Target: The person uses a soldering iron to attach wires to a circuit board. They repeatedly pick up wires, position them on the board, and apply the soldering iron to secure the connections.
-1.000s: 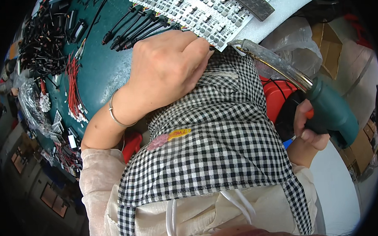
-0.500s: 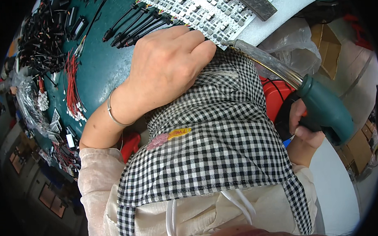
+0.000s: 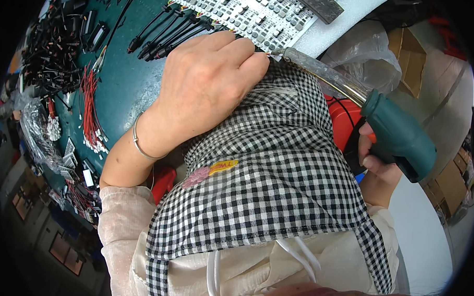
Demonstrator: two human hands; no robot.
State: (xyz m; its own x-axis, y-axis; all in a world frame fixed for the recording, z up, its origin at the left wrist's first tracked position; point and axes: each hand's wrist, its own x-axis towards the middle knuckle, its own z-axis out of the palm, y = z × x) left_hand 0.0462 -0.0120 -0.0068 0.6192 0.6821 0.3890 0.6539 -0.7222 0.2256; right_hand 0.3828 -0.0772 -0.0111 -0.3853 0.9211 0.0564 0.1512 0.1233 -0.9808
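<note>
My right hand is wrapped round the grip of a green soldering gun. The gun's metal barrel slants up and left, and its tip is at the near edge of a panel of white circuit boards, close to my left knuckles. My left hand is closed, back upward, at that same edge; its fingertips and whatever they pinch are hidden beneath. Several black cables with plug ends lie just beyond it, their coloured wires reaching the panel.
A dark bar lies across the panel, which rests on white foam. Red wires with white connectors and a heap of black cables lie on the green table at left. A clear plastic bag and cardboard are at right.
The soldering gun and my right hand have shifted slightly left, bringing the tip nearer my left hand. My left hand has barely moved.
</note>
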